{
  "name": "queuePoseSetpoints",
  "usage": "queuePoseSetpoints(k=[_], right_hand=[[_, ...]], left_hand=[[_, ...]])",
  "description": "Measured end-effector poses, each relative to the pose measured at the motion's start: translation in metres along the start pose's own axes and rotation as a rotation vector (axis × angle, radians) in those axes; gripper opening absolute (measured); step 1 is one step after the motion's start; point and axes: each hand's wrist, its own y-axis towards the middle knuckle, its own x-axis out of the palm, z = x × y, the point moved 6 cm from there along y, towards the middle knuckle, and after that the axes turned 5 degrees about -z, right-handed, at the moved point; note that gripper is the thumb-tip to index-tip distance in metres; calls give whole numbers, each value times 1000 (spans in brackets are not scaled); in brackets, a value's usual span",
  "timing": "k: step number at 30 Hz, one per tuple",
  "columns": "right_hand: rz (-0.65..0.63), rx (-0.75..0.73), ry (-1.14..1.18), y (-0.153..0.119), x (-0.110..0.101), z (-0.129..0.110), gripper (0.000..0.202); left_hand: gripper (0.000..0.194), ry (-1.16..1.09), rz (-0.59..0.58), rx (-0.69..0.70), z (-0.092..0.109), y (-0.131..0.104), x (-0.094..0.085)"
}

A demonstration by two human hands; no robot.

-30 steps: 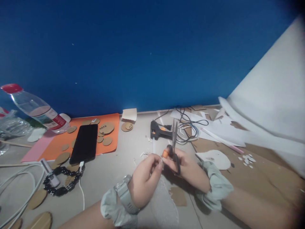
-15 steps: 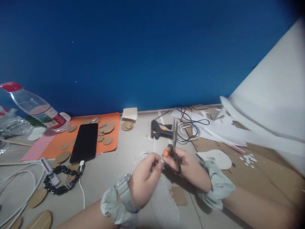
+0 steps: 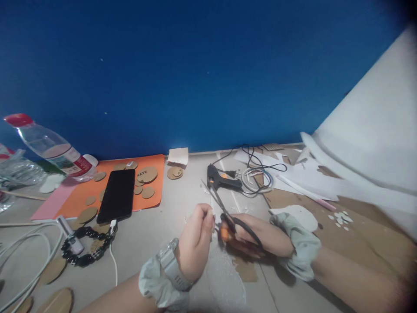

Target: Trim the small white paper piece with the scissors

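My right hand (image 3: 249, 234) is wrapped round a pair of scissors (image 3: 217, 198) with dark blades and black and orange handles. The blades point up and to the left, toward the glue gun. Beside them my left hand (image 3: 197, 241) is closed in a pinch, fingertips near the orange part of the handles. A small whitish bit shows at those fingertips, too small to name. Below both hands lies a translucent, bubbly sheet (image 3: 226, 282), with a piece of brown cardboard (image 3: 246, 270) next to it. A black glue gun (image 3: 224, 180) rests just beyond the scissors.
To the left are a black phone (image 3: 116, 195) on orange paper (image 3: 153, 182), cardboard discs (image 3: 147, 174), a bead bracelet (image 3: 85, 261), cables and a leaning bottle (image 3: 61, 152). On the right lie coiled wires (image 3: 259, 180), white paper, cardboard and small white pieces (image 3: 340, 218).
The scissors have swung from upright to tilting left, as my right hand turned and lowered slightly. My left hand has shifted a little left and turned more upright, still pinched.
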Motion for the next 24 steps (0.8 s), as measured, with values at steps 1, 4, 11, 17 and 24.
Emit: queuePoseSetpoints(k=[1,4,11,17,24], right_hand=[[-18,8,-45,-1,1,-2,60],[3,30,-190,-1,2,-10,60],[1,14,-462,2,3,-10,34],[36,51,-469,2,-1,0,31],[39,64,-413,1,-1,2,40]], left_hand=[[24,7,27,6,1,0,-2],[22,11,87,27,3,-1,-6],[19,16,72,48,6,1,-6],[20,29,70,30,5,3,-6],[18,65,83,19,5,3,-7]])
